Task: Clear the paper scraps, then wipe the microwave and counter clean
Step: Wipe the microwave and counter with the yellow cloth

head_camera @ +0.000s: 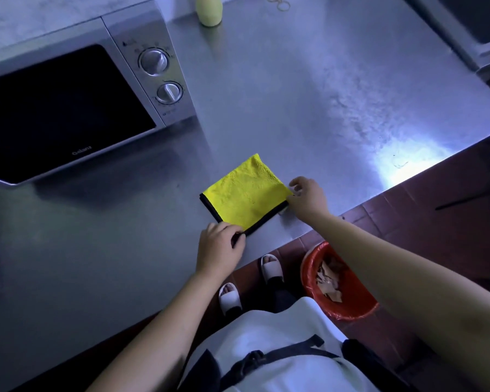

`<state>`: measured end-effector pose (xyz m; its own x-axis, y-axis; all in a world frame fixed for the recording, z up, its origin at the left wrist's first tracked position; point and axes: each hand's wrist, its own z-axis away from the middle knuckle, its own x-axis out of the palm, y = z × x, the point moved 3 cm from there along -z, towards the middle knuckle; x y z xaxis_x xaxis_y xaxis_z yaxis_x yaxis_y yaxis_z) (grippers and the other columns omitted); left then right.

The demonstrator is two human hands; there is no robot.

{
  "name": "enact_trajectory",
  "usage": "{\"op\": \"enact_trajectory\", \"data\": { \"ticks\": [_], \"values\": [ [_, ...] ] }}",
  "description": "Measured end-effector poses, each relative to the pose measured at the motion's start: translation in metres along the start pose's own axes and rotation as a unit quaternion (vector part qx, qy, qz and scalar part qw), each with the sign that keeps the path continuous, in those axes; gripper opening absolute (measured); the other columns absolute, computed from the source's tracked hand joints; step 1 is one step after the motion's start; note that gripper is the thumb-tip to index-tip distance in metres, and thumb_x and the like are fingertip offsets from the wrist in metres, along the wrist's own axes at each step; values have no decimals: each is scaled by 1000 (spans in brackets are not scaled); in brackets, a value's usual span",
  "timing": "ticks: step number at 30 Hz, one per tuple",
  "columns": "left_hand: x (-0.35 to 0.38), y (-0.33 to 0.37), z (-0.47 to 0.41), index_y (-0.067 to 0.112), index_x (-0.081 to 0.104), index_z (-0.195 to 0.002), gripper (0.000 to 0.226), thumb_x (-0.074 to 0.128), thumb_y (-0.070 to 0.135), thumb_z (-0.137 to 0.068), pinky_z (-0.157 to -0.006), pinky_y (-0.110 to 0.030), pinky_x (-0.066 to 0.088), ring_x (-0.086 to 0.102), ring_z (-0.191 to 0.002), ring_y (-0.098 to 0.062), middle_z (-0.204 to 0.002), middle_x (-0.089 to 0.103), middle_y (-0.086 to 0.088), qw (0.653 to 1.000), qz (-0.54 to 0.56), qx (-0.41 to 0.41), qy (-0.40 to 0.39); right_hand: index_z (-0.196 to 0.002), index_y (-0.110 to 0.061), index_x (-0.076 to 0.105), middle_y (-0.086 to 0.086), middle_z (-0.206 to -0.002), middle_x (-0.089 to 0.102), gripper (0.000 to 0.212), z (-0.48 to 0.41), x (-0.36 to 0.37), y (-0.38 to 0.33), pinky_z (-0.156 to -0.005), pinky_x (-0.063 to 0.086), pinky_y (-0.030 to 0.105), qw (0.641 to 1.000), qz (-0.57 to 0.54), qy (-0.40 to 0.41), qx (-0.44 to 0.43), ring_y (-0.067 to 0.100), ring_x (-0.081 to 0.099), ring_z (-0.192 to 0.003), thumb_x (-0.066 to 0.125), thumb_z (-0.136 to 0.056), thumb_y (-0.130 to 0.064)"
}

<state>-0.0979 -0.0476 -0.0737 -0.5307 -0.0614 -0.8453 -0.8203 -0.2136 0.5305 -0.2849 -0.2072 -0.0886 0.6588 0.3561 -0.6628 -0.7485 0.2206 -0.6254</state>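
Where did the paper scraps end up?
In the head view, the paper scraps lie inside the red bin on the floor, lower right, below the counter edge, beside the person's feet.

free: counter (294, 103) right of microwave (68, 103) | obstacles: microwave far-left; yellow bottle (209, 9) at back

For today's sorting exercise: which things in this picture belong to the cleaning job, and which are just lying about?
Belong to the job:
yellow cloth, pinched by left hand and right hand
microwave
counter
red bin holding paper scraps

Just lying about:
pale yellow bottle
rubber bands
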Motion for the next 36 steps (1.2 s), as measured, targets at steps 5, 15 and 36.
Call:
{"op": "enact_trajectory", "data": {
  "ticks": [5, 15, 36],
  "values": [
    [-8, -4, -35, 14, 45, -147, 56, 59, 28, -94, -112, -50, 33, 36, -139, -36, -154, 40, -12, 998, -52, -5, 17, -156, -31, 25, 5, -162, 25, 71, 1, 19, -43, -113, 25, 47, 952, 195, -7, -236, 29, 25, -145, 56, -93, -26],
    [0, -41, -57, 25, -2, -159, 86, 39, 64, -94, -120, -51, -6, -10, -153, -19, -167, -10, 4, 969, -133, -84, -193, -158, -34, 6, -9, -166, 11, 76, -11, 40, -45, -116, 18, 52, 952, 261, -129, -99, 20, 14, -152, 49, -96, -46],
    [-30, -58, -114, 24, 55, -94, 16, 67, 13, -91, -62, -31, 49, 58, -77, -13, -90, 62, 1, 865, 414, -278, -47, -90, -21, 62, 1, -86, 60, 8, -72, -9, -66, -52, 39, 23, 984, -50, -169, 16, 14, 53, -68, 69, -89, -16]
  ]
}}
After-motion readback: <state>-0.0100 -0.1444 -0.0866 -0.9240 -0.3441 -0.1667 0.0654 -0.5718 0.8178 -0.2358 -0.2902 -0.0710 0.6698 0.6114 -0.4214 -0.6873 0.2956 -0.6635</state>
